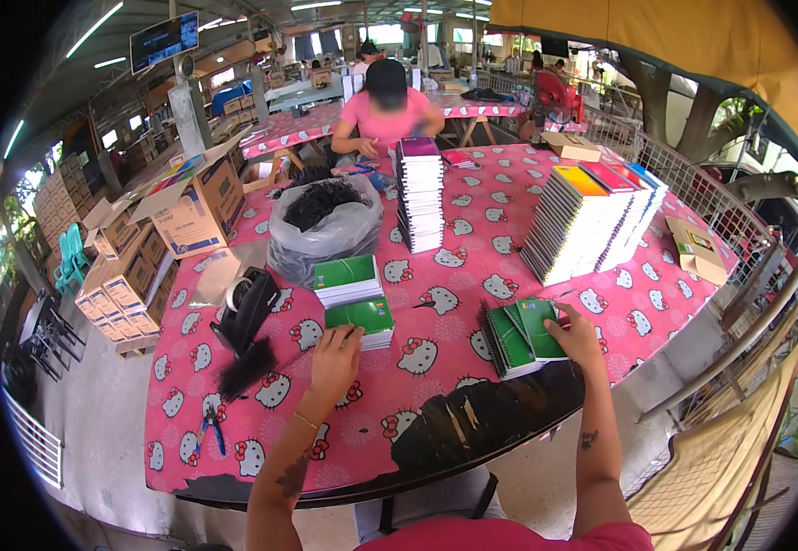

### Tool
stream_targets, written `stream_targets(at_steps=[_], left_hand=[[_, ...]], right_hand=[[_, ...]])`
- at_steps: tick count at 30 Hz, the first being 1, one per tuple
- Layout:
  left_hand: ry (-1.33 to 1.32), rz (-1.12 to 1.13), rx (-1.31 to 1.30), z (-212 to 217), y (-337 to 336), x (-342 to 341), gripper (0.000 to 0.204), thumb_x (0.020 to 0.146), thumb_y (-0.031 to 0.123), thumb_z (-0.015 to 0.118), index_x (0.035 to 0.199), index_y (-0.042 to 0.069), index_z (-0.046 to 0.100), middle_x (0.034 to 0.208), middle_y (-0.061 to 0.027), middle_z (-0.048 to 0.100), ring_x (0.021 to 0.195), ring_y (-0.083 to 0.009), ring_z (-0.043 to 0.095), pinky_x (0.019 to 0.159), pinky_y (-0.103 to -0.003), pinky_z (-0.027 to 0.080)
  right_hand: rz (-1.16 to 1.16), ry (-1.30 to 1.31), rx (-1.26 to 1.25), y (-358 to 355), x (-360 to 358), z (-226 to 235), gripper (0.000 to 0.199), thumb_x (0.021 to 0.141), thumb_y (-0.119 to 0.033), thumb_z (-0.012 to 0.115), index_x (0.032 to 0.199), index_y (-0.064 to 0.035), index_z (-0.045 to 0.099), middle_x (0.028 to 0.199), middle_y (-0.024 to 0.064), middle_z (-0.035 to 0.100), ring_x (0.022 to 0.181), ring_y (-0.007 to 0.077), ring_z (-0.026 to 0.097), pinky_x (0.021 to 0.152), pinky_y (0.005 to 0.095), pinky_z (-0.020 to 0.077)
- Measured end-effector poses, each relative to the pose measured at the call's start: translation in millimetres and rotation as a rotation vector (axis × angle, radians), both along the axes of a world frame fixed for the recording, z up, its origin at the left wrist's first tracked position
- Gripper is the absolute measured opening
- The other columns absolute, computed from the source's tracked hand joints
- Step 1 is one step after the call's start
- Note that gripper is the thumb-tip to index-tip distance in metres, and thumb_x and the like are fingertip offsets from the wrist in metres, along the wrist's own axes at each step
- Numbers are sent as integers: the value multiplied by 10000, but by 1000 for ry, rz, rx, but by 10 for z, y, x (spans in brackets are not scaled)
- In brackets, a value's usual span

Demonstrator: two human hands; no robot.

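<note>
In the head view, the left hand (334,360) lies palm down with loosely curled fingers on the near edge of a short pile of green notebooks (363,320), which sits on the pink patterned surface (435,275); the hand does not grip it. A second green pile (346,279) lies just behind the first. To the right of that first pile, the right hand (577,338) rests open on the top cover of a fanned stack of green notebooks (520,336). To the left of the first pile stands a black tape dispenser (245,308), and behind it a grey bag of black bindings (323,226).
</note>
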State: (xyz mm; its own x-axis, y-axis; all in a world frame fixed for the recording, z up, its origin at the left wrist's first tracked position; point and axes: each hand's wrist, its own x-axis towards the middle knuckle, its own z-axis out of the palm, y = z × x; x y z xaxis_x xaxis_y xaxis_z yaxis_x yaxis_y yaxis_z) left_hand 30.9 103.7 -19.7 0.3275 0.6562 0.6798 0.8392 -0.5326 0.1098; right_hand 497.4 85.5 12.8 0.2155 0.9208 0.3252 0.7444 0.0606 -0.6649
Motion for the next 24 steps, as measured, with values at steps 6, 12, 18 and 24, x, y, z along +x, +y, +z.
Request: stream_targets(at_steps=[6,12,18,24], left_hand=[[-4,30,103,187,-166,396,406,845,131,703,1239,62,635,1211,-150,602,1095,-333,591,934,-442,494],[-286,-455,-289,153,-419,1439,480,943,268,672,1348,41,552,1275,-222,568,1151,-411,581,972,-467,489],[-671,-359,-429,-118,-326,2190,662,969,392,641,1401,-67,438,1275,-250,559,1160,-361,573,975,-422,472],[-1253,-456,-1162,-38,-55,2361,770,973,511,600,1429,-66,370,1401,-224,493,1310,-276,463,1081,-383,372]], right_hand=[[28,-24,74,-68,-47,100,548,796,-204,789,1278,-16,609,846,214,694,767,355,691,713,432,538],[34,-35,75,-14,-243,58,519,800,-230,783,1246,-24,614,805,203,676,731,343,679,673,432,528],[33,267,-57,30,-102,-137,739,865,-379,746,1441,-18,456,1185,230,636,1093,293,634,893,383,498],[201,885,-504,-74,-276,34,942,919,-475,674,1591,-33,183,1511,200,423,1377,270,432,1119,372,357]])
